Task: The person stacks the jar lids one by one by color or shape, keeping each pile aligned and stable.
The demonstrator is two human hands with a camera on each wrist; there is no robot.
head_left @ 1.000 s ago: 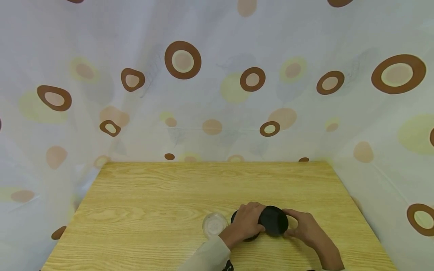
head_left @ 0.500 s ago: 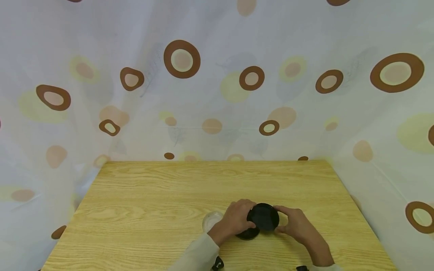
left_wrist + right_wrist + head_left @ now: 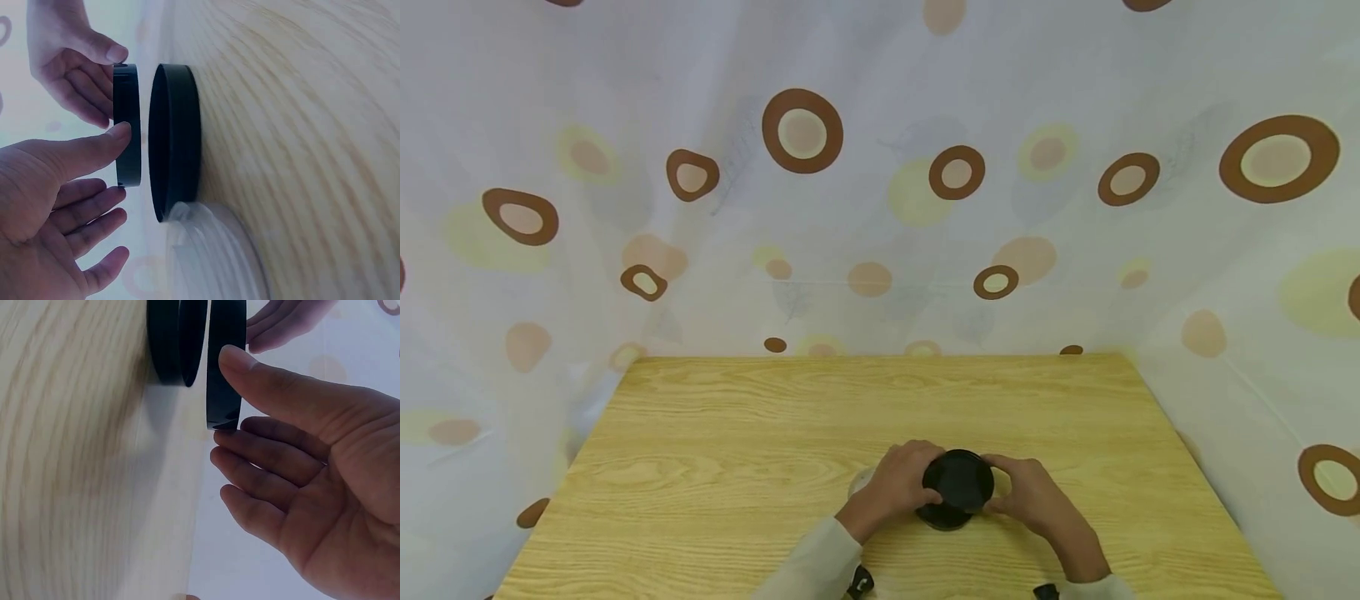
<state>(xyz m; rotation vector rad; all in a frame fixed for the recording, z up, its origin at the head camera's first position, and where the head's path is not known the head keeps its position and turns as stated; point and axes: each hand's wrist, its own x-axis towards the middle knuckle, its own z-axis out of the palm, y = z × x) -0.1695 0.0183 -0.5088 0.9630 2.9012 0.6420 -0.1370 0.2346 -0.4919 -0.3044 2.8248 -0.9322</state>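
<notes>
A black round lid (image 3: pixel 958 481) is raised off the table between both hands, and its flat face points up. My left hand (image 3: pixel 897 483) pinches its left edge with thumb and fingertips; my right hand (image 3: pixel 1036 500) pinches the opposite edge. Just underneath, a second, wider black lid (image 3: pixel 185 140) lies on the wood with its hollow side up. In the left wrist view a narrow gap separates the two. Beside the lower lid stands a clear round container (image 3: pixel 212 259) with a ridged side, mostly covered by my left hand in the head view.
The wood-grain table (image 3: pixel 737 458) extends behind and to both sides of the hands. A pale sheet (image 3: pixel 880 217) with brown and yellow rings hangs along the back and both sides.
Both hands have carried the raised lid leftward, from right of the lower lid to over it. My left hand now hides more of the clear container.
</notes>
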